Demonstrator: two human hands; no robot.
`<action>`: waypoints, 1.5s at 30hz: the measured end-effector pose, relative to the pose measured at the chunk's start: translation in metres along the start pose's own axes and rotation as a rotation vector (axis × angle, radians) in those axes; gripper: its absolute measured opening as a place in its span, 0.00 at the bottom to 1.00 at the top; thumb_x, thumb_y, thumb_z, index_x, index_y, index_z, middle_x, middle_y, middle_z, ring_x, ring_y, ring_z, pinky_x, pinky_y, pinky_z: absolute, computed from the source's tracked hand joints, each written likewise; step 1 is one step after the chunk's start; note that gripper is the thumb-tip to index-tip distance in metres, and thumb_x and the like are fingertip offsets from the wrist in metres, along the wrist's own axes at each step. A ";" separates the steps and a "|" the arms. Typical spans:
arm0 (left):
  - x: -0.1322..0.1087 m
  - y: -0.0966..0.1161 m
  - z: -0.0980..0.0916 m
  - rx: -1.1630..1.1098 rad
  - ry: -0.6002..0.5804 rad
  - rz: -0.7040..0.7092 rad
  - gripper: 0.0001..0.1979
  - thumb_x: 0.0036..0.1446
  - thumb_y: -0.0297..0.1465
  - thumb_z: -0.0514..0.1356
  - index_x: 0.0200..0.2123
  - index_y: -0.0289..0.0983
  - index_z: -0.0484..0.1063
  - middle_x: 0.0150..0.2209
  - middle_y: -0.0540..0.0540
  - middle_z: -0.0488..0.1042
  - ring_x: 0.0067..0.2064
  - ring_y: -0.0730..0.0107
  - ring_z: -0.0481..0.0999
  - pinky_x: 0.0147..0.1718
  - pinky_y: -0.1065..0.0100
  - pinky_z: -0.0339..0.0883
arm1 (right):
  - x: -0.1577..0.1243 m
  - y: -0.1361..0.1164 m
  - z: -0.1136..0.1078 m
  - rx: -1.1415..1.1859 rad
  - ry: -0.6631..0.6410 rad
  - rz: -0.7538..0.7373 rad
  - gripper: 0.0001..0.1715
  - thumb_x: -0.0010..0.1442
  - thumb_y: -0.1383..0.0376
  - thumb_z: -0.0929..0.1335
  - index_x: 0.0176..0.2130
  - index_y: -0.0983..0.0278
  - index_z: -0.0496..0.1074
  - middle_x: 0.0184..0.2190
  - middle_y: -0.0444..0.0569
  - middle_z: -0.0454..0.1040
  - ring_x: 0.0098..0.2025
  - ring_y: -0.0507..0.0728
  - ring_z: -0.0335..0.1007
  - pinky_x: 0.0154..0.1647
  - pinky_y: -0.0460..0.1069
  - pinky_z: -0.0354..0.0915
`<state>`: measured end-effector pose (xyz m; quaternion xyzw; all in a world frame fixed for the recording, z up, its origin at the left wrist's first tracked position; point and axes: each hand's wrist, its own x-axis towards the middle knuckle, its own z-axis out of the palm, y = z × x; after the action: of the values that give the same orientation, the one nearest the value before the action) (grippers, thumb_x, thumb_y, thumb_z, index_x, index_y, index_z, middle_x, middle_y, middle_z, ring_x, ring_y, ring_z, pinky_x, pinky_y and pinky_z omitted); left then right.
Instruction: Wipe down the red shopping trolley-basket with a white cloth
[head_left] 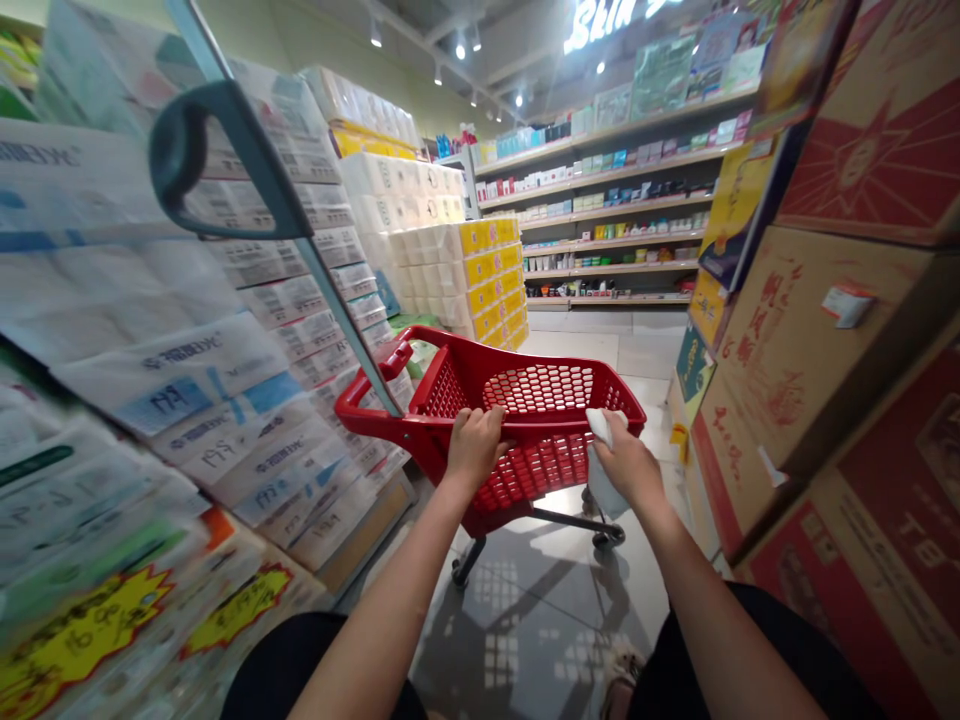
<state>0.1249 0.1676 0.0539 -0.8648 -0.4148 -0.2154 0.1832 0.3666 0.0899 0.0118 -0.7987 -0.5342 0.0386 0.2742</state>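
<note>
A red plastic shopping cart [538, 480] with perforated sides stands broadside in front of me. My left hand [477, 440] is closed over its near rim, left of the middle. At the right end of the same rim, my right hand [624, 455] presses a white cloth [600, 427] against the edge; part of the cloth hangs down outside the basket. The cart's long metal pole [330, 280] leans up to the left and carries a dark grey handle [225, 165]. Inside the basket, the part I can see shows only its perforated walls.
On the left rise stacks of tissue packs [202, 380] with yellow price signs [86, 630]. Yellow-and-white paper packs [487, 275] stand behind the cart. Cardboard boxes [795, 350] line the right side. Shelves of small goods [607, 200] cover the back wall. Tiled floor [525, 620] runs between them.
</note>
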 end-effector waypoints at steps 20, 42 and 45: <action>0.001 -0.002 -0.001 0.010 -0.033 0.030 0.16 0.56 0.38 0.63 0.45 0.41 0.66 0.39 0.45 0.73 0.43 0.58 0.68 0.49 0.58 0.54 | 0.001 0.015 -0.004 -0.034 0.006 0.021 0.35 0.63 0.54 0.60 0.66 0.48 0.48 0.51 0.49 0.73 0.41 0.61 0.74 0.36 0.51 0.64; -0.005 0.015 -0.002 0.033 -0.027 -0.009 0.14 0.56 0.35 0.60 0.46 0.41 0.67 0.50 0.42 0.68 0.51 0.54 0.64 0.57 0.50 0.49 | -0.003 0.013 -0.004 -0.031 -0.011 0.003 0.37 0.63 0.56 0.60 0.68 0.48 0.44 0.55 0.49 0.71 0.44 0.61 0.74 0.37 0.52 0.64; -0.003 0.018 -0.001 0.026 -0.013 -0.035 0.13 0.56 0.36 0.60 0.45 0.41 0.67 0.48 0.42 0.68 0.51 0.53 0.64 0.58 0.49 0.48 | -0.002 0.026 -0.005 -0.005 0.006 0.045 0.37 0.63 0.57 0.59 0.68 0.53 0.44 0.53 0.52 0.72 0.44 0.62 0.74 0.38 0.52 0.64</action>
<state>0.1372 0.1544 0.0507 -0.8564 -0.4338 -0.2075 0.1879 0.3889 0.0789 0.0027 -0.8112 -0.5155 0.0408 0.2730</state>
